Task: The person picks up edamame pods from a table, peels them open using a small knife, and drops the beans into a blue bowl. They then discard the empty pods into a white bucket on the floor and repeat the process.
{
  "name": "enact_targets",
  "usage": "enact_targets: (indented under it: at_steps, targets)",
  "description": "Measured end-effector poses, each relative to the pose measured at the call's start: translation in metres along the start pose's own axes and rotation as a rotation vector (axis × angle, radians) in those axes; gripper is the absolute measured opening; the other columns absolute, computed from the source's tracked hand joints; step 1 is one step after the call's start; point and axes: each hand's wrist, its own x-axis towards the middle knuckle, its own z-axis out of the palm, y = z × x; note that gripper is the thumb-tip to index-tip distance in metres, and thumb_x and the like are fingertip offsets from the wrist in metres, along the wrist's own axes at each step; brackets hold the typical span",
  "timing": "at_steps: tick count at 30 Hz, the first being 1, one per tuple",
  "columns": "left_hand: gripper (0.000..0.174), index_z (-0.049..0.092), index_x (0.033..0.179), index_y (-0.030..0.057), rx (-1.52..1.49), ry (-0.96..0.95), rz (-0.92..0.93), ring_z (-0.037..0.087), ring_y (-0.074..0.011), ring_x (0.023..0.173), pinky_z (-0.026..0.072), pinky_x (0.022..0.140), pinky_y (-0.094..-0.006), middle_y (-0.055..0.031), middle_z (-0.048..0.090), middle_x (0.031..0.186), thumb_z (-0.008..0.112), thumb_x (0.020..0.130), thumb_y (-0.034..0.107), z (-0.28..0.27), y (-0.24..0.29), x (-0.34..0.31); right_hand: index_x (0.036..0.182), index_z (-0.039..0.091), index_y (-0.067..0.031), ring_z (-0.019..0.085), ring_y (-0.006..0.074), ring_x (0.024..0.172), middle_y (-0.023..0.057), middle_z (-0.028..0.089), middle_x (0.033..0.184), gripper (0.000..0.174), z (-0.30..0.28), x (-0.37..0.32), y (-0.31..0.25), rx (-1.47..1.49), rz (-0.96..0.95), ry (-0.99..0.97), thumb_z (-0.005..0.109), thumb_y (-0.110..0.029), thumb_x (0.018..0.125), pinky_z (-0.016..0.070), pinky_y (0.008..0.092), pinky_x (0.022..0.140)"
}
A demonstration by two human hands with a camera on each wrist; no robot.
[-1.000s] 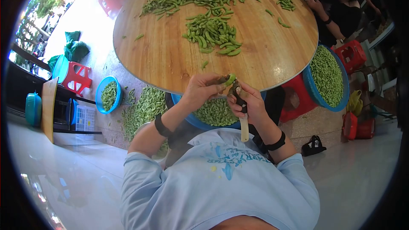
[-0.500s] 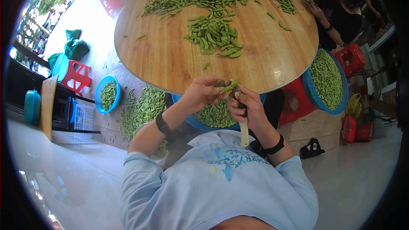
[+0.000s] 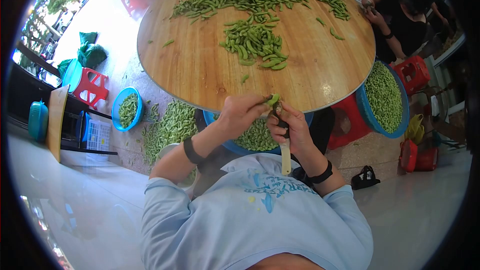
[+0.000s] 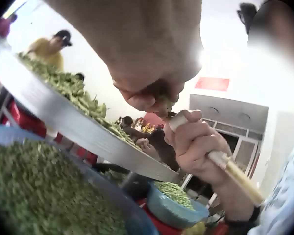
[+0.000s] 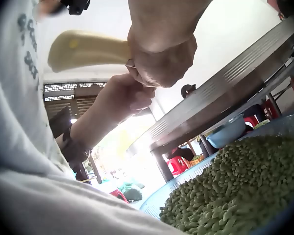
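**Hands at the table edge, one pod under the knife**

The left hand (image 3: 239, 115) pinches a green pod (image 3: 272, 100) between curled fingers (image 4: 149, 100). The right hand (image 3: 292, 127) is wrapped round a knife (image 3: 285, 157), whose cream handle points back toward the chest; the blade is hidden between the two hands. The pod sits just off the near rim of the round table (image 3: 200, 75), directly above a blue basin (image 3: 218, 136) of shelled beans (image 5: 240, 186).

Over the last second the hands have stayed pressed together at the same spot. The pod, which stood clear of the fingers, has tipped toward the left hand, and less of it now shows. Judged from this, the same pod is still being worked and nothing has yet dropped from it into the basin.

A pile (image 3: 252, 42) of unworked pods lies well apart, toward the table's middle.

The only writing in view is a blue print on the pale shirt (image 3: 270, 210). It is seen upside down and is too small to read with certainty. No brand or label shows on the knife or the basin.
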Motion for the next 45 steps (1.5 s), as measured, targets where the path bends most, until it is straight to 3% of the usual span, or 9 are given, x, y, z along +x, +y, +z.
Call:
enact_targets:
  at_steps: [2,5,11,16,21,27,35,42,45]
  targets:
    - [0.018,0.063,0.098,-0.0036,-0.708,0.022,-0.772,0.058,-0.0106,0.058,0.0441,0.050,-0.0284,-0.0057,0.063,0.071,0.060,0.089,0.011,0.003,0.007,0.000,0.103,0.055,-0.0042,0.041,0.0081,0.053,0.0070,0.053,0.079,0.018,0.001,0.001,0.000,-0.005,-0.012,0.001,0.048,-0.020,0.097,0.0342,0.0188,0.039]
    - [0.017,0.062,0.096,-0.0037,-1.168,0.067,-1.041,0.057,-0.0098,0.055,0.0452,0.051,-0.0284,-0.0049,0.060,0.064,0.058,0.089,0.011,0.004,0.003,-0.001,0.104,0.054,-0.0035,0.042,0.0078,0.053,0.0051,0.054,0.079,0.018,0.004,0.002,-0.002,-0.171,-0.064,0.022,0.048,-0.019,0.097,0.0341,0.0189,0.039]
    - [0.013,0.062,0.097,-0.0033,-0.250,0.070,-0.381,0.057,-0.0122,0.055,0.0443,0.049,-0.0254,-0.0089,0.063,0.068,0.055,0.089,0.005,0.018,0.021,-0.011,0.110,0.055,-0.0003,0.050,0.0087,0.058,0.0009,0.055,0.079,0.020,0.005,0.006,-0.004,-0.753,-0.323,0.204,0.054,-0.008,0.092,0.0390,0.0224,0.045]
    - [0.013,0.061,0.095,-0.0033,-0.209,0.042,-0.396,0.057,-0.0161,0.055,0.0455,0.052,-0.0272,-0.0111,0.061,0.067,0.058,0.086,0.006,0.015,0.026,-0.013,0.105,0.055,0.0020,0.056,0.0202,0.066,0.0082,0.055,0.077,0.027,0.002,0.013,-0.006,-1.416,-0.796,0.170,0.060,-0.002,0.079,0.0465,0.0299,0.063]
    - [0.013,0.062,0.092,-0.0034,-0.185,0.034,-0.346,0.056,-0.0145,0.055,0.0441,0.051,-0.0262,-0.0089,0.060,0.065,0.059,0.084,0.007,0.021,0.033,-0.021,0.097,0.054,0.0002,0.056,0.0281,0.066,0.0146,0.053,0.076,0.023,-0.013,0.019,-0.005,-1.502,-0.808,0.141,0.058,0.002,0.075,0.0453,0.0328,0.059]
    - [0.011,0.058,0.087,-0.0042,-0.564,0.009,-0.868,0.056,-0.0104,0.060,0.0433,0.052,-0.0280,-0.0051,0.059,0.066,0.051,0.082,0.003,0.029,0.031,-0.027,0.094,0.052,0.0006,0.055,0.0335,0.066,0.0167,0.050,0.076,0.023,-0.004,0.002,0.002,-1.629,-0.847,0.069,0.060,0.004,0.072,0.0448,0.0364,0.056]
    - [0.022,0.055,0.100,-0.0025,-0.240,-0.036,-0.378,0.058,-0.0272,0.064,0.0456,0.059,-0.0349,-0.0185,0.059,0.076,0.048,0.080,0.000,0.042,0.007,-0.048,0.096,0.051,0.0022,0.055,0.0356,0.066,0.0177,0.050,0.079,0.026,-0.012,0.000,-0.001,-1.793,-0.914,0.030,0.061,0.005,0.072,0.0462,0.0391,0.057]
    - [0.017,0.056,0.102,-0.0009,-0.239,-0.059,-0.454,0.061,-0.0342,0.076,0.0471,0.062,-0.0365,-0.0198,0.061,0.085,0.054,0.087,0.007,0.000,0.040,-0.030,0.094,0.054,0.0004,0.058,0.0327,0.067,0.0166,0.054,0.075,0.019,-0.003,0.003,0.011,-1.548,-0.805,0.129,0.060,0.004,0.076,0.0459,0.0375,0.057]
    - [0.012,0.060,0.094,0.0016,0.157,-0.061,-0.242,0.059,-0.0324,0.071,0.0469,0.060,-0.0376,-0.0156,0.058,0.079,0.056,0.083,0.004,-0.022,0.021,-0.035,0.094,0.055,-0.0001,0.058,0.0326,0.065,0.0164,0.054,0.074,0.017,-0.004,0.004,0.006,-1.503,-0.739,0.106,0.061,0.003,0.078,0.0456,0.0370,0.056]
